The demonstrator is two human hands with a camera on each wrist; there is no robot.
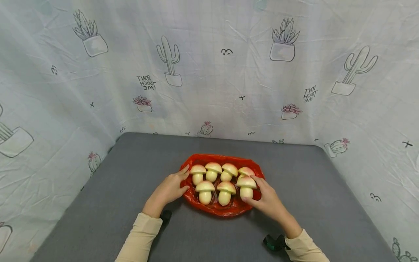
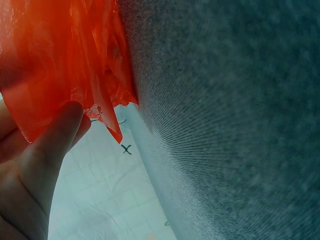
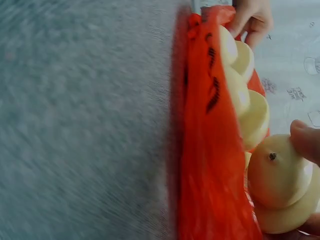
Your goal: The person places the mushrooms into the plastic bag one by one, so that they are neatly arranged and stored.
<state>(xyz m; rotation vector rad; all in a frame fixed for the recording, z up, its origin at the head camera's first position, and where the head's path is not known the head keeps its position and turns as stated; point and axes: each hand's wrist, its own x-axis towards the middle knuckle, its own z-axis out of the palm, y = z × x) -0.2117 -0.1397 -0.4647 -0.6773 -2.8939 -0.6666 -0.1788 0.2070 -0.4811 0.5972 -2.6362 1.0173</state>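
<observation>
A red tray (image 1: 221, 213) wrapped in crinkled plastic holds several pale yellow toy mushrooms (image 1: 205, 192) with pink-tinged caps, set in two rows. My right hand (image 1: 266, 198) grips a mushroom (image 1: 246, 187) at the front right, thumb by its stem and fingers at its cap. The right wrist view shows that mushroom's round base (image 3: 280, 165) with a small dark spot in it, in front of the tray's side. At the tray's left end my left hand (image 1: 170, 188) holds the rim; in the left wrist view its thumb (image 2: 62, 127) lies against the red plastic (image 2: 50, 65).
Under the tray is a grey tabletop (image 1: 131, 174). A white curtain (image 1: 209, 72) printed with cactus drawings hangs behind and at both sides. Dark wrist devices show by the left sleeve (image 1: 140, 233) and the right sleeve (image 1: 304, 247).
</observation>
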